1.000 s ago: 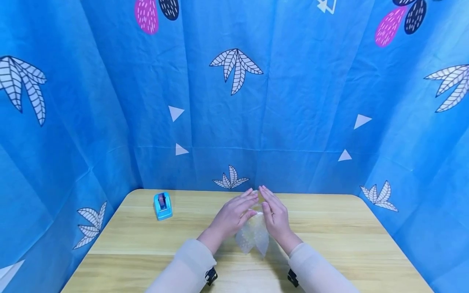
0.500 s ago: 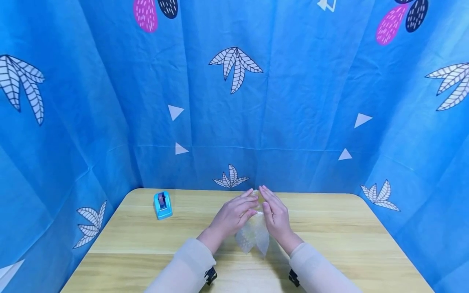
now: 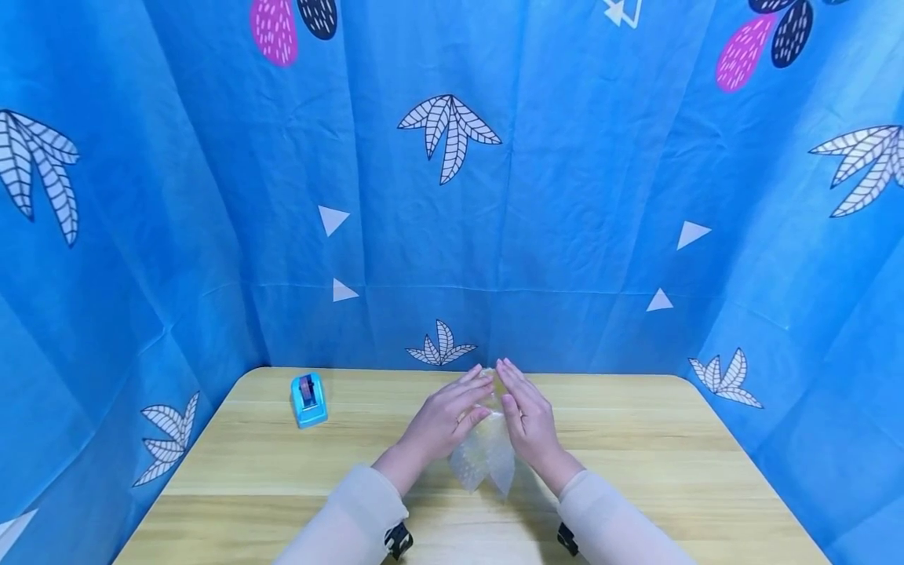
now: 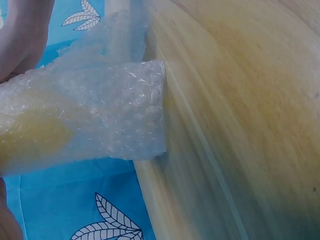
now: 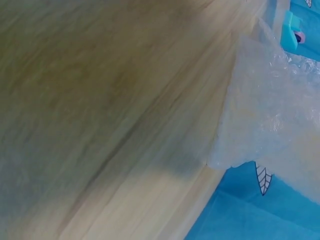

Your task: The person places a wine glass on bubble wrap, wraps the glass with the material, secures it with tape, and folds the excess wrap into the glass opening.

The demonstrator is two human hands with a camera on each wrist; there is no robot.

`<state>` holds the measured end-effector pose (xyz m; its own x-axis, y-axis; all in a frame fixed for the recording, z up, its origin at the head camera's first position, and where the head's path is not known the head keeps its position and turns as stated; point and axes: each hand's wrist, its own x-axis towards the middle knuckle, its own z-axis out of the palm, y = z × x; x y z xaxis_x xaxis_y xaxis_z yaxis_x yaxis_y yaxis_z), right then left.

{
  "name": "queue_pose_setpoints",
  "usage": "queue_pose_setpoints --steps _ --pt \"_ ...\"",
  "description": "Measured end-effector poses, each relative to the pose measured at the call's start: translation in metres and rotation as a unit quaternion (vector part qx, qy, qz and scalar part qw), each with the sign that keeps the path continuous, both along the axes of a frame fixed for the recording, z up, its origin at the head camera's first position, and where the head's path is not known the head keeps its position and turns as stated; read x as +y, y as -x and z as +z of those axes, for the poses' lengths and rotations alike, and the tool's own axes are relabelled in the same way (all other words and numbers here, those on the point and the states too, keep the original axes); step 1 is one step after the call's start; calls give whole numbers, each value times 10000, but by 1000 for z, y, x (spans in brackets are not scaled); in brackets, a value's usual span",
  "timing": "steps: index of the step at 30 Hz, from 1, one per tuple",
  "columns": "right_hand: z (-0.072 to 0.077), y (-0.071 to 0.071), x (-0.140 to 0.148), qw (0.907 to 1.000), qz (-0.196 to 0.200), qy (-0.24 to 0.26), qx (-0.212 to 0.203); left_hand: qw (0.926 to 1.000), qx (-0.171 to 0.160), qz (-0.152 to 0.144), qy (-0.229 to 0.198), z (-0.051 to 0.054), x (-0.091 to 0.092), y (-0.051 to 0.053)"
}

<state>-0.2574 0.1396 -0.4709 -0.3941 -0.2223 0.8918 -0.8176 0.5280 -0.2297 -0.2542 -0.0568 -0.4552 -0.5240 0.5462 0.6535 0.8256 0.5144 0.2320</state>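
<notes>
Near the table's far edge, a piece of bubble wrap (image 3: 486, 455) surrounds something yellowish that shows blurrily through it. My left hand (image 3: 448, 416) lies along its left side, fingers pointing forward and nearly straight. From the other side my right hand (image 3: 528, 412) presses against it, fingers also extended, and the fingertips of both hands almost meet at the far end. Two loose corners of the wrap spread toward me. In the left wrist view the wrap (image 4: 115, 110) has a yellow patch inside, and the right wrist view shows its flap (image 5: 255, 110). The wrapped thing's kind is hidden.
A blue tape dispenser (image 3: 308, 400) stands at the table's back left, well away from both hands. The wooden table (image 3: 636, 447) has rounded far corners. Behind it and along its sides hangs a blue patterned curtain (image 3: 579, 196).
Both hands keep nearly the same hold on the bubble wrap. The head view has shifted slightly, moving the whole scene a little left and down.
</notes>
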Motion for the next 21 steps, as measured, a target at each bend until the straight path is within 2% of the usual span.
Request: queue_pose_setpoints --steps 5,14,21 --pt "4 0 3 9999 -11 -87 113 10000 -38 -24 23 1 -1 -2" --pt "14 1 10 9985 114 -164 506 9991 272 97 311 8 -5 -4" --pt "25 1 15 9968 164 -513 590 9988 178 164 430 19 -12 -7"
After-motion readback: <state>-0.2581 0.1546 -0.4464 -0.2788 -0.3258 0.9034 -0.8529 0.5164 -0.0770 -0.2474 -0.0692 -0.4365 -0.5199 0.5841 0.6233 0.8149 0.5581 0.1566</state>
